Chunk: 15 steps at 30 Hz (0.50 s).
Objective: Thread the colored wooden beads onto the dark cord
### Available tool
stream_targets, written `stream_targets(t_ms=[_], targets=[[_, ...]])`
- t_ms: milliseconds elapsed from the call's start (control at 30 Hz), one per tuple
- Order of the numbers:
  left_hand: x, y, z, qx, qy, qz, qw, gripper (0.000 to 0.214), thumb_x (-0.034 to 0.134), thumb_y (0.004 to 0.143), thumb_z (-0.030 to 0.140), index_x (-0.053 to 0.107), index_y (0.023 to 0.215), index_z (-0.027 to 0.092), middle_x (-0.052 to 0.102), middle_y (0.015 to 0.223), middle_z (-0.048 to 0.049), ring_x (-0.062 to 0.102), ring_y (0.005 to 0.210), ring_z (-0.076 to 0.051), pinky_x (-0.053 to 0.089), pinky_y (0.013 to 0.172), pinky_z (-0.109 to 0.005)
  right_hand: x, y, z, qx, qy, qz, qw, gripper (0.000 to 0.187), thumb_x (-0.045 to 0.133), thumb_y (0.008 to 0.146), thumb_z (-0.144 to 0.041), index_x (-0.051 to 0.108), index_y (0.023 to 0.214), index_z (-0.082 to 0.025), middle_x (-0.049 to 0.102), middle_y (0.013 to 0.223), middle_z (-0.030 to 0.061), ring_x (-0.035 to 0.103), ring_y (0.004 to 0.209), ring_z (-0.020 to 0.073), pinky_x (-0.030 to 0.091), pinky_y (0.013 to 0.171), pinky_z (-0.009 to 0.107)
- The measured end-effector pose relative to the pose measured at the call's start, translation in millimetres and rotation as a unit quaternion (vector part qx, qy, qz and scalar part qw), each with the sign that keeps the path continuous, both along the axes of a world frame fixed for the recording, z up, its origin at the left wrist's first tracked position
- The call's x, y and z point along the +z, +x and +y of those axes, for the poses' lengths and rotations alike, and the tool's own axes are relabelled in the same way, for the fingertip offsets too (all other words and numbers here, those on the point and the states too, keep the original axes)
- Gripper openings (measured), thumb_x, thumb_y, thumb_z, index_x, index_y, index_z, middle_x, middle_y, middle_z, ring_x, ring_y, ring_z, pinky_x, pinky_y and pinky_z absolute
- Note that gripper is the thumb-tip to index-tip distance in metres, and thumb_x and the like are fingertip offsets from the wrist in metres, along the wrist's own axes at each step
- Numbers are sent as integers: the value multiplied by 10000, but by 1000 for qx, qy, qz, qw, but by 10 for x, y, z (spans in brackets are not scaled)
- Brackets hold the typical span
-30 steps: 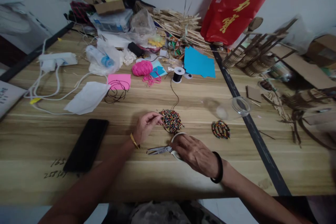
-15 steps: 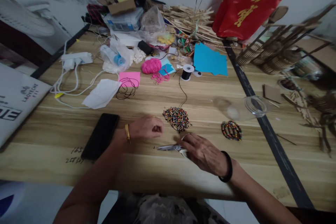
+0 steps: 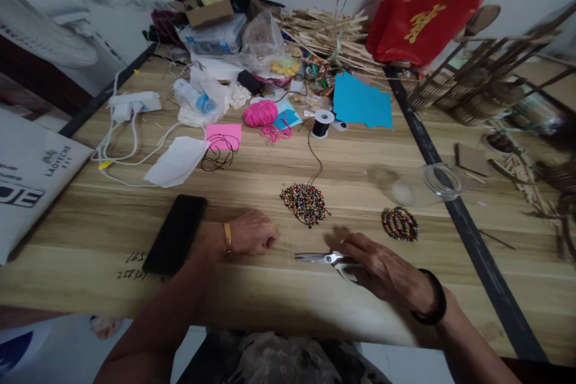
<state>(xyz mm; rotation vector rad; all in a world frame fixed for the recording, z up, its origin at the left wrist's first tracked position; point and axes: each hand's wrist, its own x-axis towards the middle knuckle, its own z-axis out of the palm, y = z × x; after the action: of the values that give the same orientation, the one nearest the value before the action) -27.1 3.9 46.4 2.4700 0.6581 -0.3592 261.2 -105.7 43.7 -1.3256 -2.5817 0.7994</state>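
Observation:
A pair of scissors [image 3: 332,258] lies low over the wooden table, its blades pointing left and looking nearly closed. My right hand [image 3: 375,264] has its fingers around the pale handles. To the left, my left hand [image 3: 252,233] rests on the tabletop with its fingers curled in, and whatever they hold, if anything, is hidden. Between and beyond both hands sits a heap of small multicoloured beads [image 3: 305,203]. Black cord runs from the heap back to a spool of black cord [image 3: 321,125]. Right of the heap is a coiled beaded strand [image 3: 399,224].
A black phone [image 3: 175,234] lies left of my left hand. Behind are white paper [image 3: 177,162], a pink sheet with loose black cord, pink yarn [image 3: 261,113] and blue sheets [image 3: 362,101]. A clear plastic jar [image 3: 425,185] lies at the right, near woven baskets [image 3: 488,102].
My right hand has moved right with the scissors, away from the left hand. My left hand has turned more knuckles-up and shifted slightly towards me.

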Motion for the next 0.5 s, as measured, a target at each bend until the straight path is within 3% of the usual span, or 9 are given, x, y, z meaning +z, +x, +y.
stream_targets(t_ms=[267,400,500], targets=[[-8,24,-21,-22,-11,-35,999,149,589,613,47,620,563,184,635,584,10,546,587,-145,345,566,-242,89,-45,88,19,7,-31,999,334,589,806,-161,538,1135,-191,601,1004,83,577,921,225,502,782,355],[-20,32,-34,-19,-9,-33,999,174,575,615,39,616,530,185,638,581,5,552,594,-144,354,575,-236,164,-76,182,32,2,-49,998,137,569,858,-241,577,984,-189,607,947,80,584,882,215,494,758,339],[-49,17,-37,-16,4,-20,1000,160,571,628,51,617,547,181,655,623,-14,568,630,-162,367,595,-247,221,-117,278,33,18,-38,999,117,543,880,-267,584,959,-191,611,981,82,587,890,210,492,762,334]])
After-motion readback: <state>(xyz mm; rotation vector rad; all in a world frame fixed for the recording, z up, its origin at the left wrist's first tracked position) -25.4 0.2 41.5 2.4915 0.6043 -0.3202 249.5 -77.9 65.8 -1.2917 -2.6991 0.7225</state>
